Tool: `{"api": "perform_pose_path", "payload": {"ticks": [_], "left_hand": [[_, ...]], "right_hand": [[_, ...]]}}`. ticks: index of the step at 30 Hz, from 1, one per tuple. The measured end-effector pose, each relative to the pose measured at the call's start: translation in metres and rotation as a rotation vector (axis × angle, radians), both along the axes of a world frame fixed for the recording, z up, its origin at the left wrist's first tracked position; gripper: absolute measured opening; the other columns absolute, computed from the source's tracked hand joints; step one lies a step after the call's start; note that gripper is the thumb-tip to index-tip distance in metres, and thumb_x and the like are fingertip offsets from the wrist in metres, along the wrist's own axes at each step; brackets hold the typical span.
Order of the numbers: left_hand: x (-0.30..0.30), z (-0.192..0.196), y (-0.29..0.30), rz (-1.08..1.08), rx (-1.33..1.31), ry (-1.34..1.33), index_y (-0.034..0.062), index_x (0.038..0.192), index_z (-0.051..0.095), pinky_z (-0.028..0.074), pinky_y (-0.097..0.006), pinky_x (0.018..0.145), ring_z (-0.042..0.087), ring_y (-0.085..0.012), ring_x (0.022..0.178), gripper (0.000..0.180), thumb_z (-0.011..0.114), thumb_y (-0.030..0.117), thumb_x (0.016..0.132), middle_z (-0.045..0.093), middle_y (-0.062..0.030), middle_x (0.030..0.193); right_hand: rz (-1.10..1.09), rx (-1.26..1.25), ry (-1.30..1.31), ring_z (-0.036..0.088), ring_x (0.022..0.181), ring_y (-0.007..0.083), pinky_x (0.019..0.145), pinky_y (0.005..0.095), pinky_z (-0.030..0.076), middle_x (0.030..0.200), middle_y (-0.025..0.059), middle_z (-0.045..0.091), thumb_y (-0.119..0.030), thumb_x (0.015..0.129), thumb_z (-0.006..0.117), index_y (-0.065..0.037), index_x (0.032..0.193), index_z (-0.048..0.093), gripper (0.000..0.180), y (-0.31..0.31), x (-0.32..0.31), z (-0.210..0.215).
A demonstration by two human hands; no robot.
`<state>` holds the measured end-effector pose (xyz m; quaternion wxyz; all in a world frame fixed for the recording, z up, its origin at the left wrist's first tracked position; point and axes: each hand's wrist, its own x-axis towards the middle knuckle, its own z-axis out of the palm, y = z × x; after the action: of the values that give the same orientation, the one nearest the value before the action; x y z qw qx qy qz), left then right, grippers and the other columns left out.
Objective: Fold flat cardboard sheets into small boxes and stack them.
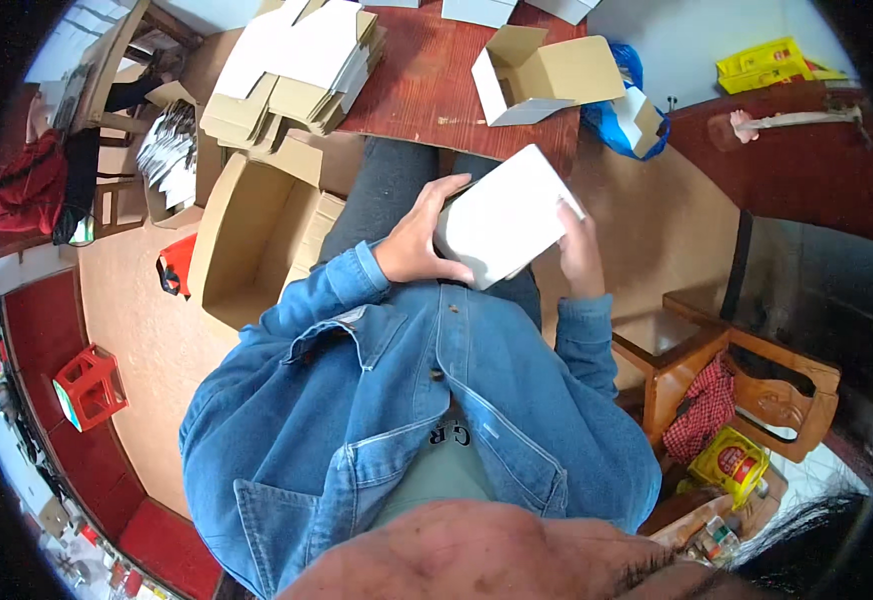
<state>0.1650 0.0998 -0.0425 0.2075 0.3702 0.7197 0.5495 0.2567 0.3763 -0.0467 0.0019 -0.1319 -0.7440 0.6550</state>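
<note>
Above my lap I hold a white cardboard box (507,218), tilted with a plain white side facing up. My left hand (423,236) grips its left end, thumb along the near edge and fingers over the far edge. Against the right edge presses my right hand (581,252), its fingers partly hidden by the box. An open box (513,112), white outside and brown inside, sits with its flap out on the red table (422,75) just beyond. Stacked flat box blanks (302,55) lie at the table's left end.
A large open carton (242,235) stands left of my legs, and another carton holds folded pieces (169,150). A blue bag (629,120) hangs by the table's right edge. A wooden chair (772,385) is at right, a red stool (90,388) at left. A person's red sleeve (32,190) shows far left.
</note>
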Motion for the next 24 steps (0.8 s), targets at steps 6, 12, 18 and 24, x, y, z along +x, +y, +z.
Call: {"api": "perform_pose_path", "payload": {"ticks": [6,12,18,24], "left_hand": [[-0.003,-0.002,0.001,0.027,0.032,0.152,0.0087,0.153,0.038,0.036,-0.047,0.118,0.041,-0.0420,0.141,0.101,0.091,0.023,0.069,0.037,-0.0252,0.152],[-0.010,-0.011,0.000,0.231,0.100,0.250,0.0048,0.105,0.074,0.055,-0.040,0.085,0.068,-0.0349,0.094,0.022,0.073,0.010,0.084,0.073,-0.0155,0.097],[-0.019,-0.016,-0.007,0.491,-0.111,0.126,0.0007,0.101,0.073,0.053,-0.037,0.068,0.069,-0.0314,0.076,0.025,0.073,0.025,0.095,0.070,-0.0191,0.088],[-0.020,0.007,0.007,0.377,-0.164,0.085,0.0011,0.101,0.073,0.053,-0.038,0.068,0.067,-0.0325,0.074,0.024,0.071,0.025,0.097,0.070,-0.0192,0.087]], "right_hand": [[-0.090,-0.539,-0.104,0.056,0.125,0.0183,0.109,0.0325,0.041,0.133,0.0096,0.062,-0.052,0.108,0.041,0.001,0.136,0.058,0.062,-0.010,0.009,-0.012],[-0.011,-0.219,-0.393,0.059,0.070,0.0103,0.060,0.0268,0.046,0.087,0.0028,0.067,-0.057,0.107,0.038,-0.006,0.106,0.067,0.058,-0.019,0.007,-0.031],[-0.281,0.074,-0.022,0.063,0.073,0.0124,0.067,0.0297,0.053,0.087,0.0036,0.068,-0.029,0.099,0.066,-0.001,0.100,0.066,0.028,-0.018,0.000,0.009],[0.444,1.083,0.563,0.063,0.108,0.0282,0.100,0.0405,0.045,0.096,0.0085,0.069,-0.026,0.077,0.080,-0.010,0.098,0.069,0.028,-0.061,-0.003,0.078]]}}
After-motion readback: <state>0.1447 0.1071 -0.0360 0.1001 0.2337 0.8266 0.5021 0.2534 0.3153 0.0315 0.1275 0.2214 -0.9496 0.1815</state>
